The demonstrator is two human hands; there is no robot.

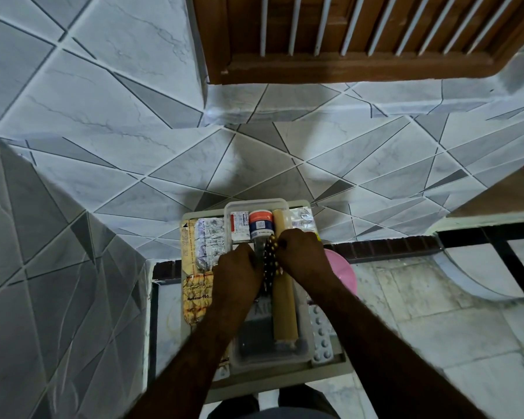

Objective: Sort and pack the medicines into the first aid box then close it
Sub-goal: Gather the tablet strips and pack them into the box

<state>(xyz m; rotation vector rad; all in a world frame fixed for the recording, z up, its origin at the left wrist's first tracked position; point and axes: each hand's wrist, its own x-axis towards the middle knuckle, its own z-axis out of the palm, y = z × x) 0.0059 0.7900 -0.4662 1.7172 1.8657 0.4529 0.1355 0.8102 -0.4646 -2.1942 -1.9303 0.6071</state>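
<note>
The clear plastic first aid box [256,203] sits open on a small grey tabletop [285,378], its long side running away from the person. Over the middle of the box, both hands meet on a dark strip of gold-brown capsules [269,267]. The left hand [236,269] has its fingers curled onto the strip's left edge, and the right hand [304,252] has its fingers curled onto the right edge near the strip's far end. Both backs of the hands face the camera, so the fingertips themselves are mostly hidden.

Inside the box, at the far end, a bottle [261,222] with an orange, white and blue label lies on its side. A small red and white carton [238,225] lies just left of it. A long beige roll [285,306] lies along the right side of the box, reaching from the far end almost to the near end.

On the tabletop left of the box lie silver pill strips [208,240] and, nearer the person, a yellow-orange strip [194,297]. Right of the box, a silver foil strip [303,219] lies at the far corner and a blister sheet of white tablets [322,334] at the near corner.

A pink bowl [341,270] shows past the right edge of the tabletop, lower down. Grey patterned tiles [118,131] cover the wall ahead, below a wooden window frame [345,66].
</note>
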